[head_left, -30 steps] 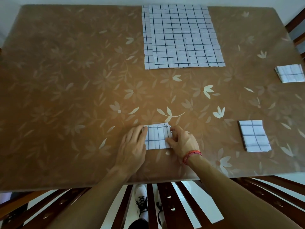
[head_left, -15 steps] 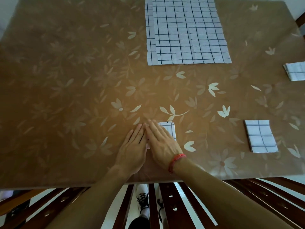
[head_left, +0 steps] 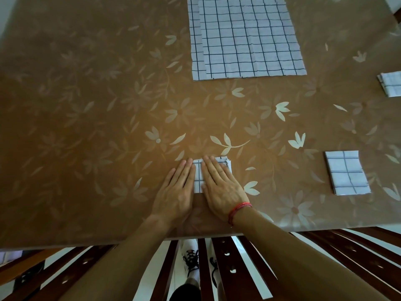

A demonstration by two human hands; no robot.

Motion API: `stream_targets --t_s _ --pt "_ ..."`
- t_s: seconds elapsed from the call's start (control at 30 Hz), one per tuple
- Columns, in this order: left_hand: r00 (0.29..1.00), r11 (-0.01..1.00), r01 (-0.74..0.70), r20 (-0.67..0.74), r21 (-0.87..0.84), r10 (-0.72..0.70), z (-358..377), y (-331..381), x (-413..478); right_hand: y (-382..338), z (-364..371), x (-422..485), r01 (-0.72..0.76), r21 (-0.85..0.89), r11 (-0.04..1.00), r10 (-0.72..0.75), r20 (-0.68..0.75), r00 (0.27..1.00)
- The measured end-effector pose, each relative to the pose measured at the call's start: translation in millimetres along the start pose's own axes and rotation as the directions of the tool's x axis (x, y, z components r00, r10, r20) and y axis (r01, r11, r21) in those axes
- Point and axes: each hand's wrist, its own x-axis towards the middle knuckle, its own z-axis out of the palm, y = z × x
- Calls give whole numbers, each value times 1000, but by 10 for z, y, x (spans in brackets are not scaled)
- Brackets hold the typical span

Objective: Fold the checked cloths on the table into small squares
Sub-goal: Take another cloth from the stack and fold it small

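Pressing folded checked cloth (head_left: 198, 177), right hand (head_left: 221, 189) flat atop, left hand (head_left: 178, 192) flat beside, all fingers (head_left: 209, 169) straight.

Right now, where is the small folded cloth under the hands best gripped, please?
Probably the small folded cloth by its right edge, from the right: the layers fan out there, uncovered, so one pinch catches all. The left hand lies along its left side; the right hand presses on top.

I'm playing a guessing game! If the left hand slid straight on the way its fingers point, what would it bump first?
Probably the big unfolded checked cloths at the far side. The left hand points ahead and slightly right, and only bare table seems to lie between.
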Motion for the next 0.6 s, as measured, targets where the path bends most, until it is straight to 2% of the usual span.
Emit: stream_targets --t_s 0.23,0.6 --pt "1000 1000 -7 28 -27 7 -132 52 1 440 -151 -214 -21 -70 997 23 34 999" --pt "1000 999 16 21 -41 -15 -161 55 19 407 -239 -189 -32 -92 995 41 104 994"
